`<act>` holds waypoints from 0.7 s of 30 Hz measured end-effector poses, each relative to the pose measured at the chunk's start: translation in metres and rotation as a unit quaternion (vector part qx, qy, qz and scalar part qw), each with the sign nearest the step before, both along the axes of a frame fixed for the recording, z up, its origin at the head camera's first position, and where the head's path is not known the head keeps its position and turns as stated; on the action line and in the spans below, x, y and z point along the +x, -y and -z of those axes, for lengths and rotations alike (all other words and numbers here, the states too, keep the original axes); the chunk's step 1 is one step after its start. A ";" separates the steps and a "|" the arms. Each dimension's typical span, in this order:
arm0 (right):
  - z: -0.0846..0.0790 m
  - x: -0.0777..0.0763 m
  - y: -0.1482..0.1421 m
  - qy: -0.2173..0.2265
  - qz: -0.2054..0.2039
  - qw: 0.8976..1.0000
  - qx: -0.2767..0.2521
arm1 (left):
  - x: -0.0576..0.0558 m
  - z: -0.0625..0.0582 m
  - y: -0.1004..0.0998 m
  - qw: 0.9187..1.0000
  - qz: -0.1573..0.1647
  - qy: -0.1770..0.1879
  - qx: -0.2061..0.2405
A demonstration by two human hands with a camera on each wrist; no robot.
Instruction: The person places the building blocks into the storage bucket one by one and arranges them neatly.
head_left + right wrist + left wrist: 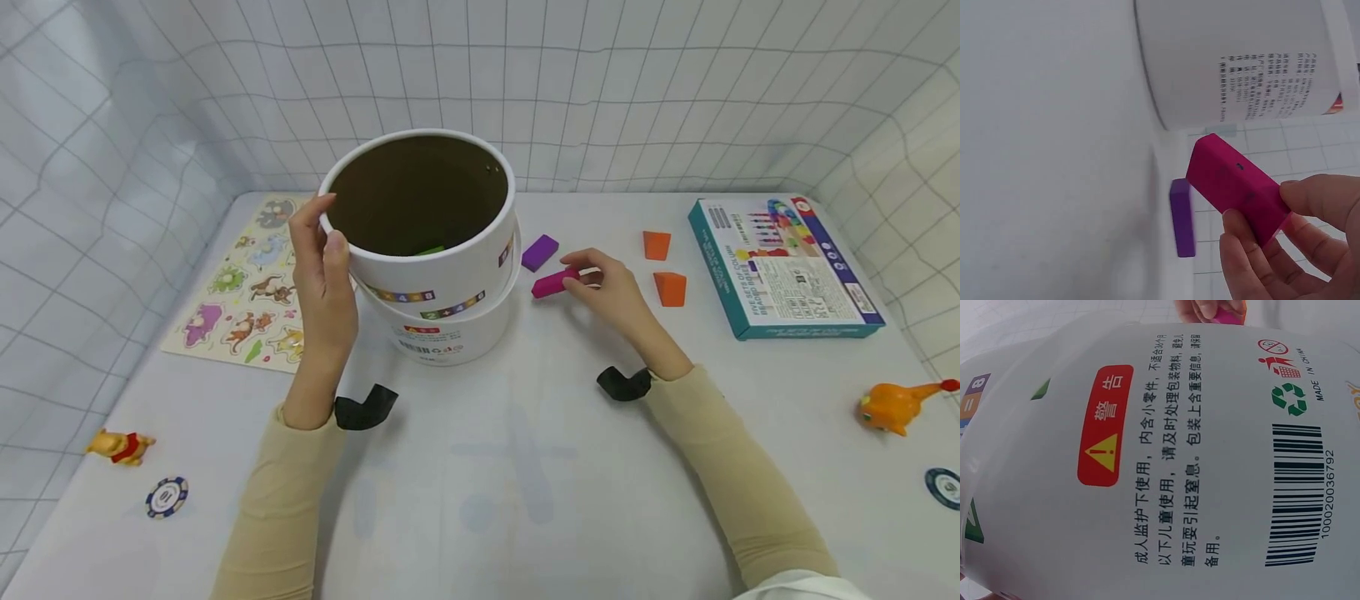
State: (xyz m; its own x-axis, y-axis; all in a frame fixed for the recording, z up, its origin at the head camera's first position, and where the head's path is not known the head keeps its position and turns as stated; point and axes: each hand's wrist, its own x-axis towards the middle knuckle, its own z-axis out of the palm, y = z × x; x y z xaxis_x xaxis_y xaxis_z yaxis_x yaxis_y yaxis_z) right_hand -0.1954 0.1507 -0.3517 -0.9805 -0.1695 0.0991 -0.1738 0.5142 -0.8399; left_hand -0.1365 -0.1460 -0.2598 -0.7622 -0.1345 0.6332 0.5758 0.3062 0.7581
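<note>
A tall white bucket [465, 279] with colorful number stickers stands on the table. My left hand [324, 287] grips its rim at the left side. A small green piece [431, 250] shows down inside. In the left wrist view the bucket's wall [1241, 487], with a red warning label and a barcode, fills most of the picture. My right hand [606, 287] pinches a magenta block [1235, 184] by one end between thumb and fingers, just right of the bucket. Close behind that block a purple block [540, 252] lies on the table.
Two orange blocks [670, 289] lie right of my right hand, with a teal-edged box [787, 267] beyond them. An animal puzzle board [240, 292] is partly behind my left hand. Toy figures [123, 447] and poker chips [167, 497] lie near the sides. Gridded white walls surround the table.
</note>
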 end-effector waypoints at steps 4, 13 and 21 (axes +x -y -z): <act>-0.022 0.008 -0.002 -0.004 0.004 1.000 -0.026 | -0.001 -0.001 0.000 1.000 -0.002 -0.002 -0.003; -0.077 0.042 0.007 -0.081 -0.019 0.982 -0.171 | -0.006 0.007 0.004 1.000 -0.002 0.004 0.000; -0.100 0.064 0.030 -0.100 -0.057 0.976 -0.182 | -0.009 0.011 0.006 1.000 0.000 0.004 0.000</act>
State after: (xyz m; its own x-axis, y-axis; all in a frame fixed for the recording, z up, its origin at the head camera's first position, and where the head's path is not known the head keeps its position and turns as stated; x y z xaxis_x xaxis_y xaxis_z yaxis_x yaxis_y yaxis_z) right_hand -0.1319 0.1206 -0.2520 -0.9122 -0.1937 0.3611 -0.3919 0.1549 -0.9069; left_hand -0.1456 -0.1524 -0.2705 -0.7679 -0.1334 0.6265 0.5693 0.3062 0.7630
